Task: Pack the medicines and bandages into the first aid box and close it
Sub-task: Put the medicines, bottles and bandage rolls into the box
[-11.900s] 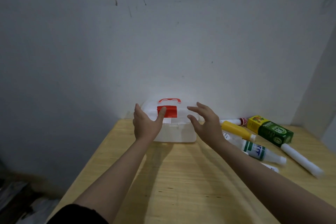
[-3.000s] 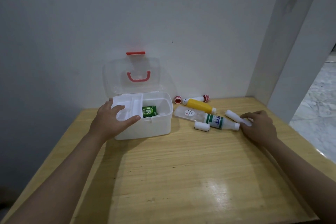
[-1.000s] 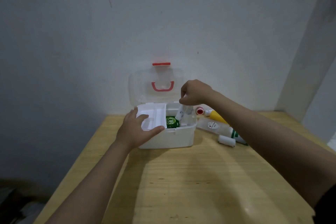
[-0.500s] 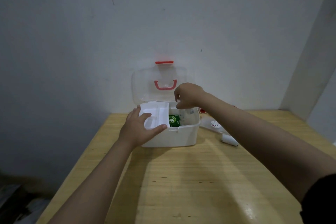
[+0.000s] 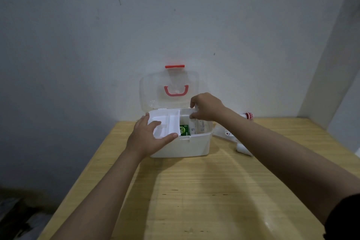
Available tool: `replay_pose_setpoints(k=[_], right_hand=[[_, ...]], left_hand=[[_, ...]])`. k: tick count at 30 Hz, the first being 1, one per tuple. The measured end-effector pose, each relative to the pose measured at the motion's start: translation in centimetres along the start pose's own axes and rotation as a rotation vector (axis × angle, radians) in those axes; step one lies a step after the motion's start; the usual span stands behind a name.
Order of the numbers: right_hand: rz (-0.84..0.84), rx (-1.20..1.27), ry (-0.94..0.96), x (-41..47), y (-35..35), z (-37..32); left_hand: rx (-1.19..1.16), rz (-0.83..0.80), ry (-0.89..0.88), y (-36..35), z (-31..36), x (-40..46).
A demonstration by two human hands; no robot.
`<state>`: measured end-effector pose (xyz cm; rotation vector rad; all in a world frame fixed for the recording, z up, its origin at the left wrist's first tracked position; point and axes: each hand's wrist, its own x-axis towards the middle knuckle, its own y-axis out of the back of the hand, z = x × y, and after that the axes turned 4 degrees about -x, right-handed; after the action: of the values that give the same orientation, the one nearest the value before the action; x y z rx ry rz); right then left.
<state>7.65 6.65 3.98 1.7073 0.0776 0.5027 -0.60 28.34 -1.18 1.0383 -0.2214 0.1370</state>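
The white first aid box (image 5: 194,148) stands at the back of the wooden table (image 5: 194,200), its clear lid (image 5: 155,91) with a red handle tipped up against the wall. A green carton (image 5: 184,130) lies inside. My left hand (image 5: 148,138) rests on the white inner tray (image 5: 165,122) at the box's left side, thumb on the front rim. My right hand (image 5: 207,106) hovers over the right compartment, fingers pinched on the top of a white bandage roll (image 5: 195,125) that stands inside the box.
Right of the box, partly hidden by my right forearm, lie a white bottle (image 5: 227,133), a small white bandage roll (image 5: 243,149) and a red-capped tube (image 5: 249,116). The wall is just behind the box. The table's left edge drops to a dark floor.
My right hand has lowered the white roll deeper into the box's right compartment. My left hand has stayed on the tray.
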Motion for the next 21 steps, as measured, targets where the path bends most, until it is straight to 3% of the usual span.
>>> replay_pose_setpoints(k=[5, 10, 21], right_hand=[[0.047, 0.035, -0.017, -0.7, -0.3, 0.6], [0.123, -0.079, -0.032, -1.2, -1.1, 1.2], [0.179, 0.092, -0.027, -1.8, -0.6, 1.8]], left_hand=[[-0.007, 0.002, -0.007, 0.0, 0.0, -0.1], [-0.002, 0.005, -0.006, 0.0, 0.0, 0.0], [-0.01, 0.006, -0.004, 0.0, 0.0, -0.1]])
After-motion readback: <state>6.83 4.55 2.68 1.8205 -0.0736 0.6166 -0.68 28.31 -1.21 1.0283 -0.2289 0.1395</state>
